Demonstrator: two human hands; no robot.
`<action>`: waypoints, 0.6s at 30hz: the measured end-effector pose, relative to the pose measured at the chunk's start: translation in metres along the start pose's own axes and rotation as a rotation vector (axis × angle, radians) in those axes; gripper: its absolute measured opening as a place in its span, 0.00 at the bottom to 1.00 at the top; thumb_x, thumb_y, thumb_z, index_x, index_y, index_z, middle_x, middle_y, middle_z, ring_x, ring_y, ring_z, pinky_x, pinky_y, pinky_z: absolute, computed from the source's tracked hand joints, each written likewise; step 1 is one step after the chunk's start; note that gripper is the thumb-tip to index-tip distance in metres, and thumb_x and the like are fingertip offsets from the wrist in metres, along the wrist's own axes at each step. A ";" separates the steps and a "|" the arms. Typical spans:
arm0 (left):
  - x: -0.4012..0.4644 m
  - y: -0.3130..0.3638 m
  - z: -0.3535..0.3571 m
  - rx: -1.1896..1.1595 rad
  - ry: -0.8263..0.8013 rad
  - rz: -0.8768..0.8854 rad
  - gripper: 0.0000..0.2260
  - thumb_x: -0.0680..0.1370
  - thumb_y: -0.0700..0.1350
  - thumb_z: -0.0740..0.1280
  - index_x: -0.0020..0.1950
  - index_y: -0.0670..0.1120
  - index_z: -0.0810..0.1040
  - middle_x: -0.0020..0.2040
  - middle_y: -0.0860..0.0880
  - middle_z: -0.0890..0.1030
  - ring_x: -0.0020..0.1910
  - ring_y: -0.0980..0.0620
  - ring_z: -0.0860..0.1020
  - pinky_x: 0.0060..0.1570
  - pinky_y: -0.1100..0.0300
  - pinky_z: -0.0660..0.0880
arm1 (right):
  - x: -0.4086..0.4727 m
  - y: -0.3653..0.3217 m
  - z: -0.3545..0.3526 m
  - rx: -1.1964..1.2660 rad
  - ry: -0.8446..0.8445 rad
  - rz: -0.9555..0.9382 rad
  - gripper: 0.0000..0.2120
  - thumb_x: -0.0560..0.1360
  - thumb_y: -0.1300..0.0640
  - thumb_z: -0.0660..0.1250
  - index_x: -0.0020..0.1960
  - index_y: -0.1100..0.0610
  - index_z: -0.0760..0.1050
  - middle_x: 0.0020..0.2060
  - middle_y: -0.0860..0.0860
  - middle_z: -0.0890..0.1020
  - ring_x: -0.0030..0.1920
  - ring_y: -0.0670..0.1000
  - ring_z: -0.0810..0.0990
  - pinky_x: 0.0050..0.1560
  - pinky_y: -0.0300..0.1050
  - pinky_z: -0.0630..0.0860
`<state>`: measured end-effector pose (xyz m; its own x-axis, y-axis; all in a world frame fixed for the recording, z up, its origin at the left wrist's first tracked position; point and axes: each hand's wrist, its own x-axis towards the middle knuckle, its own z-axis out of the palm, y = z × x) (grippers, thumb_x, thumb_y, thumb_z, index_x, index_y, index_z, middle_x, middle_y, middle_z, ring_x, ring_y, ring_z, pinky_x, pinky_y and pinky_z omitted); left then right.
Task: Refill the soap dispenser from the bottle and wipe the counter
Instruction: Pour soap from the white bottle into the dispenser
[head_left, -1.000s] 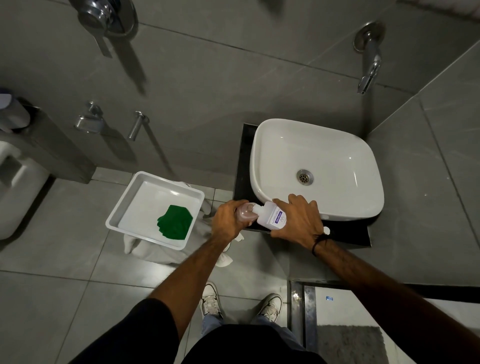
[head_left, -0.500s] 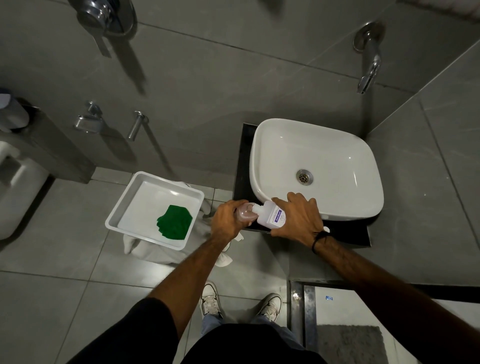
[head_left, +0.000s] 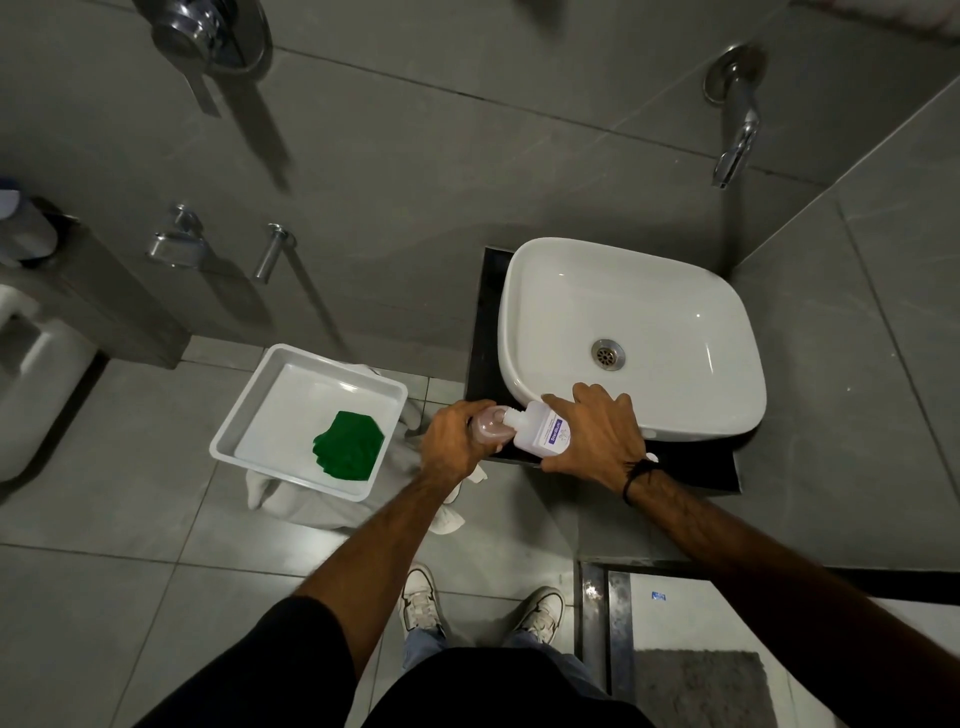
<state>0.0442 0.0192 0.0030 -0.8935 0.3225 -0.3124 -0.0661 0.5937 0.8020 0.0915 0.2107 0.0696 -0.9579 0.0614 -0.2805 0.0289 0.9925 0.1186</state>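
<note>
Tipped white bottle (head_left: 543, 432), blue label

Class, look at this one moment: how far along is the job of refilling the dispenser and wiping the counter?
Done: the dispenser is open, its pump off. In hand: the left hand steadies it at the counter's edge while the right hand tips the bottle with its neck at the opening; pinkish liquid shows inside. Left: finishing the pour, closing the dispenser, and wiping, since the green cloth lies in the white tray.
</note>
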 end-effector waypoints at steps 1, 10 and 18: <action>0.000 0.000 0.000 -0.001 0.001 -0.001 0.28 0.70 0.50 0.79 0.69 0.46 0.78 0.64 0.45 0.83 0.63 0.46 0.80 0.68 0.47 0.75 | 0.000 0.000 0.000 0.002 0.002 -0.001 0.41 0.60 0.28 0.71 0.68 0.46 0.71 0.53 0.52 0.76 0.54 0.54 0.75 0.49 0.50 0.67; 0.002 -0.002 0.001 0.001 0.006 0.008 0.28 0.70 0.49 0.79 0.68 0.46 0.79 0.64 0.45 0.83 0.63 0.46 0.80 0.68 0.48 0.76 | 0.001 0.002 0.003 0.012 0.011 -0.007 0.42 0.60 0.28 0.71 0.69 0.46 0.71 0.54 0.52 0.77 0.55 0.55 0.75 0.52 0.52 0.69; 0.002 -0.005 0.003 0.007 0.023 0.019 0.28 0.70 0.49 0.79 0.68 0.46 0.79 0.63 0.45 0.83 0.63 0.46 0.80 0.67 0.49 0.76 | 0.001 0.002 0.004 0.014 0.028 -0.012 0.41 0.60 0.29 0.71 0.68 0.46 0.71 0.52 0.52 0.77 0.54 0.54 0.75 0.51 0.51 0.70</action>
<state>0.0439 0.0195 -0.0034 -0.9047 0.3165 -0.2851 -0.0458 0.5931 0.8038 0.0914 0.2132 0.0652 -0.9659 0.0471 -0.2547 0.0216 0.9945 0.1022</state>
